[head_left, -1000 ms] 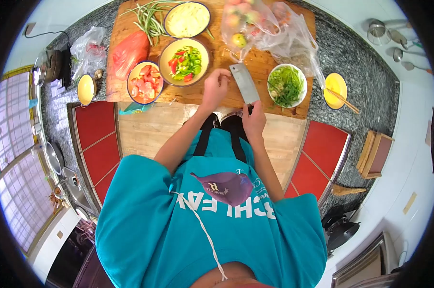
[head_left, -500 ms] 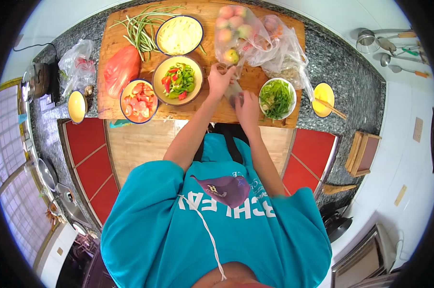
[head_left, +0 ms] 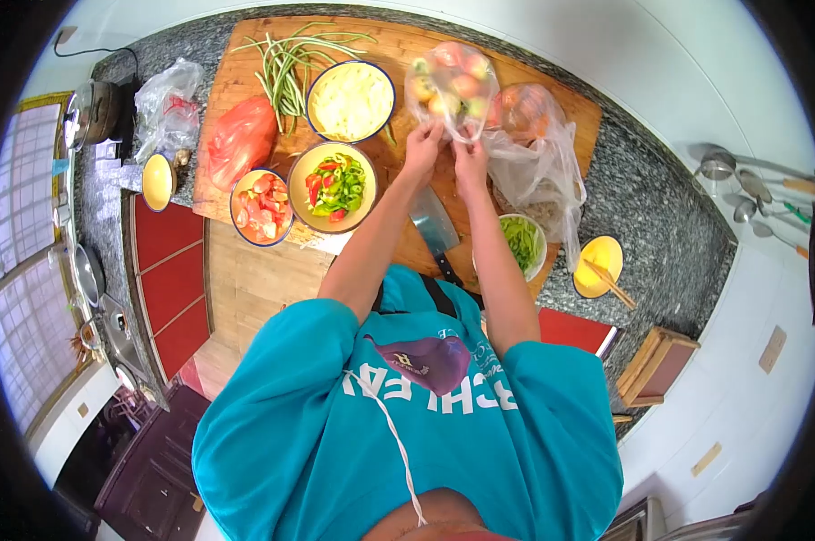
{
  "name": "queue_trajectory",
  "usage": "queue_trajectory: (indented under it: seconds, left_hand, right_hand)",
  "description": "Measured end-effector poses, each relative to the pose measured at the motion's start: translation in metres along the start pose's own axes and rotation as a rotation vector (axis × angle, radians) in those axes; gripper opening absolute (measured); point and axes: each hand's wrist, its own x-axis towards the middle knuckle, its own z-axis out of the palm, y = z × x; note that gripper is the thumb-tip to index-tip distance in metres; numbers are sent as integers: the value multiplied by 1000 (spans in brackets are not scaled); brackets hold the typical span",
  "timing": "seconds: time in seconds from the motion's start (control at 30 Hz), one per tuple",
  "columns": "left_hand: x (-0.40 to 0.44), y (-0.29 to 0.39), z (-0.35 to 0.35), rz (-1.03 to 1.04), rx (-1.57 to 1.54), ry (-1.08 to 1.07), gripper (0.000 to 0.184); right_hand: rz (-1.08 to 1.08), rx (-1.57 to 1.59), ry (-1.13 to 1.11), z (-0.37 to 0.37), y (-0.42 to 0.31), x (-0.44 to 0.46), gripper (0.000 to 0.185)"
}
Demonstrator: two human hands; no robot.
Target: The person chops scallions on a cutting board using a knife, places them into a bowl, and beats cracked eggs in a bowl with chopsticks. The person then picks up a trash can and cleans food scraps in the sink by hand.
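Note:
Both my hands are at the gathered mouth of a clear plastic bag [head_left: 450,83] holding several round red and greenish fruits that look like tomatoes. My left hand [head_left: 423,151] pinches its near left side, and my right hand [head_left: 470,164] grips the plastic just beside it. Below them, between my forearms, a cleaver [head_left: 434,219] lies on the wooden board [head_left: 398,242], its black handle toward me. To the left stands a bowl of sliced green and red peppers [head_left: 337,183]. My right forearm partly covers a bowl of chopped greens [head_left: 522,243].
Left on the board are a bowl of cut tomatoes [head_left: 261,206], a red plastic bag [head_left: 242,135], long green beans [head_left: 286,77] and a bowl of pale shreds [head_left: 351,101]. More plastic bags [head_left: 538,171] lie right. A yellow bowl [head_left: 599,266] with chopsticks stands on the counter.
My right hand has moved away from the cleaver, up to the bag, and the cleaver now lies uncovered. My left hand has moved slightly onto the bag's mouth. The view has turned.

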Motion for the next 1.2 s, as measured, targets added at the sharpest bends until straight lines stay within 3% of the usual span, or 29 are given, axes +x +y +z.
queue_trajectory:
  seconds: [0.07, 0.2, 0.27, 0.3, 0.33, 0.4, 0.47, 0.5, 0.53, 0.6, 0.67, 0.73, 0.8, 0.87, 0.93, 1.03, 1.2]
  left_hand:
    - [9, 29, 15, -49, -438, -41, 16]
    - [1, 43, 1, -16, -149, 28, 20]
    - [-17, 43, -11, -28, -243, 19, 23]
    - [-28, 47, -18, -8, -81, 26, 25]
    - [-41, 51, -23, 12, 82, 35, 26]
    - [-71, 49, -35, 75, 77, 59, 31]
    - [-98, 42, -58, 180, 154, 75, 35]
    - [-113, 42, -67, 253, 249, 144, 29]
    - [-125, 39, -82, 249, 249, 159, 29]
    - [-144, 35, -117, 19, 19, 47, 28]
    - [-159, 27, -140, 51, -17, 90, 32]
    - [-176, 30, -165, -110, 92, 17, 37]
    - [-189, 27, -182, -113, 78, 68, 42]
    - [-198, 25, -201, -323, 106, 170, 44]
    - [-196, 31, -210, -321, -23, 182, 43]
    - [-186, 39, -222, -200, -229, 139, 38]
    - [-177, 37, -250, -133, -50, -65, 23]
  right_hand:
    - [-14, 41, -64, 9, -27, 4, 36]
    - [-83, 5, 77, 13, -29, -21, 28]
    - [-168, -62, 169, 15, -27, -52, 24]
    - [-171, -58, 172, 22, -32, -67, 20]
    - [-172, -60, 166, 23, -22, -75, 20]
    - [1, -112, 46, 23, 3, -93, 19]
    - [31, -123, 3, 33, 10, -108, 20]
    - [64, -141, -64, 37, 14, -113, 22]
    - [97, -159, -131, 41, 20, -118, 24]
    - [69, -225, -173, 46, 45, -122, 32]
    - [-8, -453, -222, 52, 64, -127, 40]
    - [82, -338, -291, 65, 50, -134, 40]
    - [-3, -387, -329, 70, 58, -131, 34]
    - [-13, -434, -330, 74, 48, -137, 28]
    - [-127, -698, -287, 80, 44, -139, 24]
    - [-145, -679, -197, 84, 44, -154, 20]
    - [-156, -742, -27, 92, 27, -200, 21]
